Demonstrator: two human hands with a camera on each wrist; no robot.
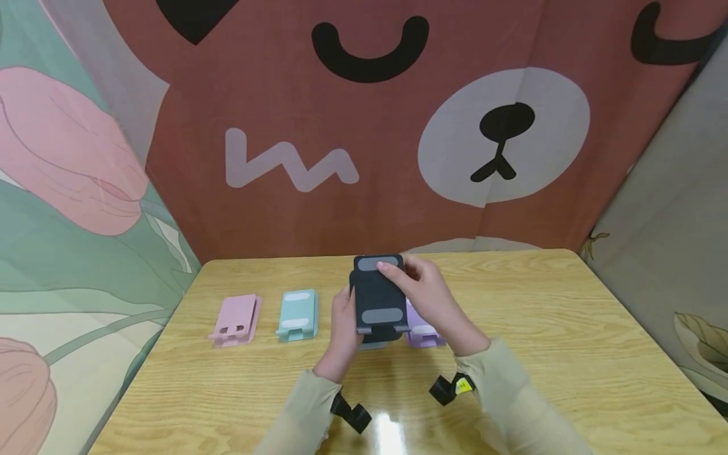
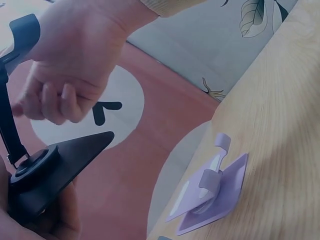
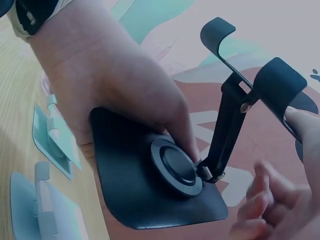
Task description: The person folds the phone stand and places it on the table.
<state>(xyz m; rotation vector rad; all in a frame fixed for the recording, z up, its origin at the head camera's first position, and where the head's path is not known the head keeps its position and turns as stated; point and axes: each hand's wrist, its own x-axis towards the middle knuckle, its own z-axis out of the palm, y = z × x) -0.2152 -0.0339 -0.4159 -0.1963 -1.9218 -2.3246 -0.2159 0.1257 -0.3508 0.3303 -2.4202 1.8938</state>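
A black phone stand (image 1: 380,291) is held up above the table, its hinged arm raised between the round-hubbed base (image 3: 135,175) and the top plate. My left hand (image 1: 343,319) grips the base from the left side; in the right wrist view its fingers go behind the plate. With the thumb on the upper grey pad, my right hand (image 1: 423,294) pinches the top plate's upper edge. A purple phone stand (image 2: 212,192) sits on the table behind the right hand, partly covered in the head view. Below the black stand, a bluish stand (image 1: 373,345) is mostly hidden.
On the wooden table (image 1: 540,379), a pink phone stand (image 1: 236,319) and a mint-green phone stand (image 1: 298,315) lie folded to the left. A bear-print cloth (image 1: 273,221) hangs behind the far edge, with patterned cloths at both sides.
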